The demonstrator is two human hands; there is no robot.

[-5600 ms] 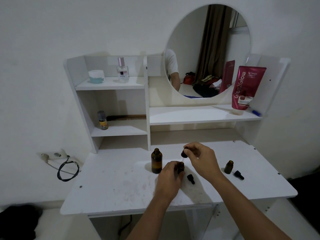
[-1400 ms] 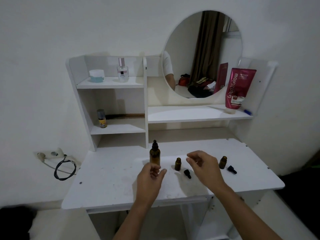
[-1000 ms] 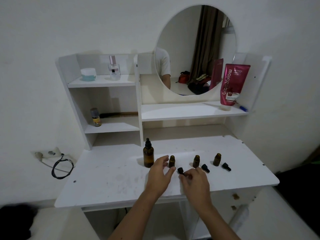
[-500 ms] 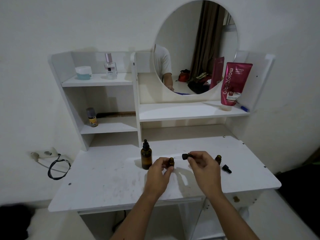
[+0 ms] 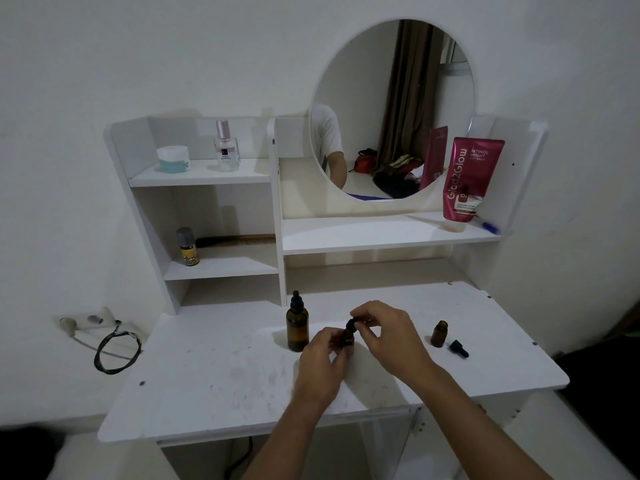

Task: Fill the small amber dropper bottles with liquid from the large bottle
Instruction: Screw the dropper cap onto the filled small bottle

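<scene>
We are steadying the small amber dropper bottle (image 5: 348,338) with our left hand (image 5: 320,358) while our right hand (image 5: 388,336) is pinching its dropper cap (image 5: 352,323), keeping it upright and twisting gently.

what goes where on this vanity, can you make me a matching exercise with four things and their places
Things:
1. large amber bottle
2. pink tube
3. perfume bottle
4. loose dropper cap

Places:
A. top left shelf, beside the white jar
B. tabletop, right of an uncapped small bottle
C. shelf below the mirror, far right
D. tabletop, left of the hands

Pairs: 1-D, 2-C, 3-A, 4-B
</scene>
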